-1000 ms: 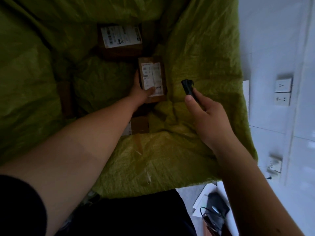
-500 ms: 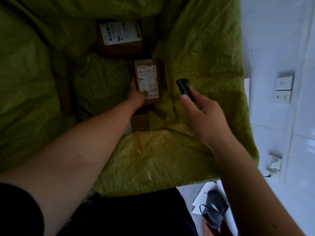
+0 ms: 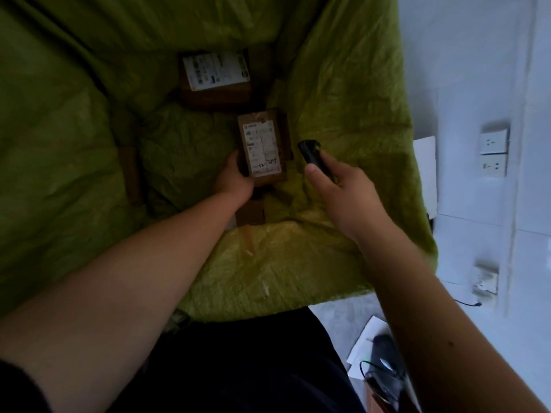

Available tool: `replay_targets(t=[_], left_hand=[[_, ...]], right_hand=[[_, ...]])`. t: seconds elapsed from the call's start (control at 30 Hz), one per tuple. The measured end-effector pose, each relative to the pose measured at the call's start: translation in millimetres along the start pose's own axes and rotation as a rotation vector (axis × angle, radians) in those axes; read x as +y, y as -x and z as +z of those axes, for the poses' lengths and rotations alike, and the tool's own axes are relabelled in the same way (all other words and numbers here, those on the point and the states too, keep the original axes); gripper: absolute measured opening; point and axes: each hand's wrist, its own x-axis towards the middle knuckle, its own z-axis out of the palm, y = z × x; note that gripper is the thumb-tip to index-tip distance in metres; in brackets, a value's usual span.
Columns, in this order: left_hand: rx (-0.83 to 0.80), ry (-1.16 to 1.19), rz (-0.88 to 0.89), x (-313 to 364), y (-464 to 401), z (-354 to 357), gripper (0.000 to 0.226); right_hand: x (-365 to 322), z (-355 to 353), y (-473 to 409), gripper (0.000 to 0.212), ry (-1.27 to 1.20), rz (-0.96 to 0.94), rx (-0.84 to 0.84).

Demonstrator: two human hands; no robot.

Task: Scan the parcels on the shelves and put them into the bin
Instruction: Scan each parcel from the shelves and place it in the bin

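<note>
Deep inside the green-lined bin point(image 3: 343, 84), the left hand point(image 3: 235, 177) grasps a labelled parcel point(image 3: 262, 147) while the right hand point(image 3: 343, 192), at its 3 o'clock, clutches the scanner point(image 3: 311, 152). Best lowered flat, label up, beside the parcel at 12 o'clock point(image 3: 214, 74).

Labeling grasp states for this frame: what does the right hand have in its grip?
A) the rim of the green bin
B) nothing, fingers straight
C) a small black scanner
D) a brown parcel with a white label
C: the right hand has its fingers curled round the small black scanner, pointed down into the green bin; the brown parcel is held by the left hand.
</note>
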Motion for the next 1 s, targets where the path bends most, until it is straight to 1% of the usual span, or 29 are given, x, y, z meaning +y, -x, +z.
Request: replay_targets(t=[0.17,0.3,0.43,0.53,0.67,0.8,0.93,1.0], left_hand=[[-0.037,-0.289,0.039,13,34,-42,0.075],[-0.018,-0.426,0.102,28,57,-73,0.074],[0.030,-0.486,0.168,47,82,-99,0.074],[0.077,-0.508,0.179,65,100,-113,0.075],[0.133,-0.521,0.234,83,127,-123,0.074],[0.233,-0.543,0.264,98,167,-121,0.072],[0.438,-0.666,0.260,97,219,-109,0.072],[0.536,-0.659,0.231,93,248,-101,0.073]], right_hand=[[-7,0,8,0.069,0.052,-0.021,-0.038],[-12,-3,19,0.068,0.057,-0.042,-0.037],[-18,-9,28,0.069,0.049,-0.072,-0.002],[-23,-12,31,0.070,0.061,-0.110,0.011],[-31,-17,27,0.071,0.065,-0.214,-0.011],[-34,-22,21,0.071,0.111,-0.346,-0.091],[-36,-24,15,0.072,0.178,-0.494,-0.184],[-37,-25,16,0.073,0.173,-0.561,-0.219]])
